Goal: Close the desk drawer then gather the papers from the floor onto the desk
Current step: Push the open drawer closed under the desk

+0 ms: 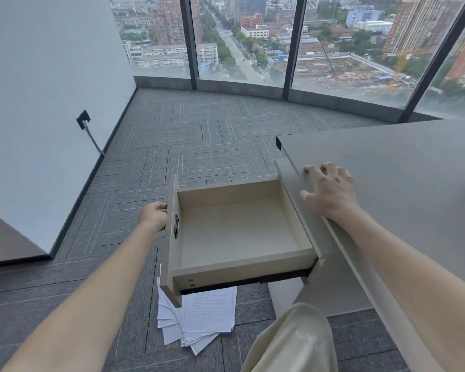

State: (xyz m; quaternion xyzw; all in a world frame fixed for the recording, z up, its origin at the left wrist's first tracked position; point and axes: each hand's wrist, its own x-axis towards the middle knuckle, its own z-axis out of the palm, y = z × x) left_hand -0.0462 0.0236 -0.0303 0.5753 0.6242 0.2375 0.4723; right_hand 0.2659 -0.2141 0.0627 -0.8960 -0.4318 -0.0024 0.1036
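The drawer (239,232) stands fully out, empty, sliding rightward into the bench (403,167). The left hand (153,216) curls on its front's outer face, placed to push right. The right hand (329,189) rests open on the bench. Papers (199,318) lie on the floor below.

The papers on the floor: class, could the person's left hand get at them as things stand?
Probably not yet. The open drawer hangs over part of the papers, and the left hand is on the drawer front.
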